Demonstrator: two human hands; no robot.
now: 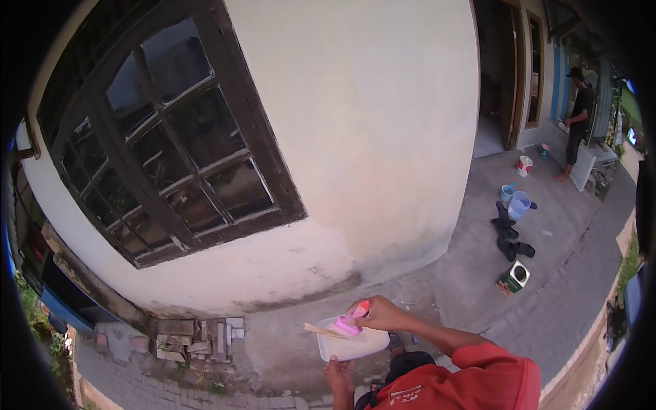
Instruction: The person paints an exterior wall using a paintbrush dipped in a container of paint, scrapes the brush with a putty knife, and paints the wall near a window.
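Note:
A shallow white tray [372,348] with a cream-coloured inside is held low in front of me. My left hand [339,373] grips its near edge, fingers partly hidden beneath it. Over the tray's far side, my right hand [381,315] is closed on a pink tool with an orange-red end [350,324]; its exact kind is unclear at this size. A pale wooden stick [324,331] lies across the tray's left rim, its end sticking out past it, close to the pink tool.
Ahead rises a cream wall [355,137] with a dark-framed window [184,137] and stains along its foot. Stacked bricks and tiles [195,339] sit by it. To the right are a square can [514,277], dark footwear [506,236], buckets [519,205] and a standing person [579,123].

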